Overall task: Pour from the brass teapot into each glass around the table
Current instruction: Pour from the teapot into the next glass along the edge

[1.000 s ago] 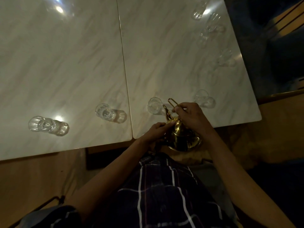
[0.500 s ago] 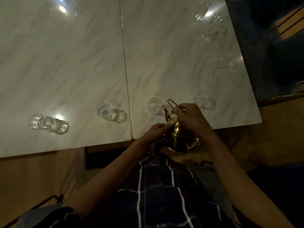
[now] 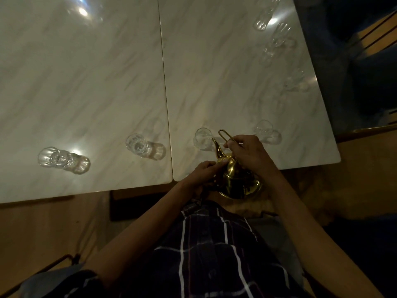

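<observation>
The brass teapot is tilted forward at the near edge of the marble table, its spout over a clear glass. My right hand grips the teapot's wire handle from above. My left hand presses its fingers on the teapot's lid side. More clear glasses stand along the near edge: one to the right, one left of the table seam and one far left. I cannot tell whether liquid is flowing.
Several more glasses line the right edge of the table, such as one at the far right and another. A seam splits the two tabletops. Wooden floor and a dark seat lie beyond the right edge.
The teapot and both hands stay almost still over the same glass. The view has shifted only slightly.
</observation>
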A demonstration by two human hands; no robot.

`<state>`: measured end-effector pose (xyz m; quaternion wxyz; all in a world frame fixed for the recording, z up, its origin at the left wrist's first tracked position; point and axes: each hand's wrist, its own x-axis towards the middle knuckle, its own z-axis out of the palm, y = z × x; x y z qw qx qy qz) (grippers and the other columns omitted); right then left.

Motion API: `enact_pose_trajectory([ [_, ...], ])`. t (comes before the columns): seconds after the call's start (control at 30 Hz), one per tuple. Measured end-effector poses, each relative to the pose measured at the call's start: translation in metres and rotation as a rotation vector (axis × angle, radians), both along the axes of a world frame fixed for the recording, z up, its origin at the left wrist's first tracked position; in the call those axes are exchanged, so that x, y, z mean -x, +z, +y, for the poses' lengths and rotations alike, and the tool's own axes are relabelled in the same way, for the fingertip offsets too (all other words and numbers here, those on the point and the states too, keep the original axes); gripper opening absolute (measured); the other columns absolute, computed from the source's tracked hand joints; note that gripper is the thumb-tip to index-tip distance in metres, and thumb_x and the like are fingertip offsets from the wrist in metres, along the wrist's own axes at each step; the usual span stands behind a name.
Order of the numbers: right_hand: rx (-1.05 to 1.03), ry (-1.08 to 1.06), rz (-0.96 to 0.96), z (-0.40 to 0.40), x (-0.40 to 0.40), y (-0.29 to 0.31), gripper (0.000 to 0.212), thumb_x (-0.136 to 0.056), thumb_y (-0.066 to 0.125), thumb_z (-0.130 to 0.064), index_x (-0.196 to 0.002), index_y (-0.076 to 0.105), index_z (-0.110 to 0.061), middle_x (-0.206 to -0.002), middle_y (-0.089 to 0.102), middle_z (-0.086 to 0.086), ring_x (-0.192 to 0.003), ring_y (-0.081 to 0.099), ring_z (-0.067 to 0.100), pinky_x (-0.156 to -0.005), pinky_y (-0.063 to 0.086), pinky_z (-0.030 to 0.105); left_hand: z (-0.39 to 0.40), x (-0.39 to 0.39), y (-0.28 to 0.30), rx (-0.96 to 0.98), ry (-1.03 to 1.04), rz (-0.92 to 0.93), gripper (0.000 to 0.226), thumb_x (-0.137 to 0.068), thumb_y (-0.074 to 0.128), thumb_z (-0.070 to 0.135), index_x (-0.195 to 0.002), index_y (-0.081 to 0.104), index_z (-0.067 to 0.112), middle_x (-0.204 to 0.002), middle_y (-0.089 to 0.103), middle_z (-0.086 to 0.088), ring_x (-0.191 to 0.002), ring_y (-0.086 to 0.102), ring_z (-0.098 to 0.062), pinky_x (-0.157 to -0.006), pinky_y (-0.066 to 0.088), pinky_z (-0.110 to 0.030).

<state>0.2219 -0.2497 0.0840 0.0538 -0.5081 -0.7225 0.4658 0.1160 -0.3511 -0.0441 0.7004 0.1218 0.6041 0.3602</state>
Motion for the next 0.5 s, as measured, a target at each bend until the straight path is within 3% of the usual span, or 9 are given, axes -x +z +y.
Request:
enact_pose_trajectory([
  [0.33, 0.0, 0.0, 0.006, -0.0036, 0.0028, 0.0024, 0.023, -0.097, 0.057, -0.024, -0.098, 0.077, -0.012, -0.059, 0.059, -0.016, -0.052, 0.055, -0.013, -0.058, 0.039, 0.017, -0.0034, 0.0022, 0.0064, 0.014, 0.037, -0.048, 0.055, -0.095, 0.068, 0.056, -0.124, 0.072, 0.009, -0.125, 0.072, -0.011, -0.114, 0.069, -0.028, -0.099, 0.059, -0.048],
  [0.5, 0.0, -0.013, 0.008, -0.0053, 0.0032, 0.0038, 0.023, -0.095, 0.058, -0.025, -0.095, 0.077, -0.012, -0.062, 0.064, -0.012, -0.059, 0.059, -0.005, -0.062, 0.044, 0.021, -0.0041, 0.0022, 0.0093, -0.005, 0.018, -0.036, 0.054, -0.097, 0.065, 0.054, -0.123, 0.072, 0.007, -0.123, 0.073, -0.013, -0.113, 0.071, -0.029, -0.1, 0.059, -0.047],
])
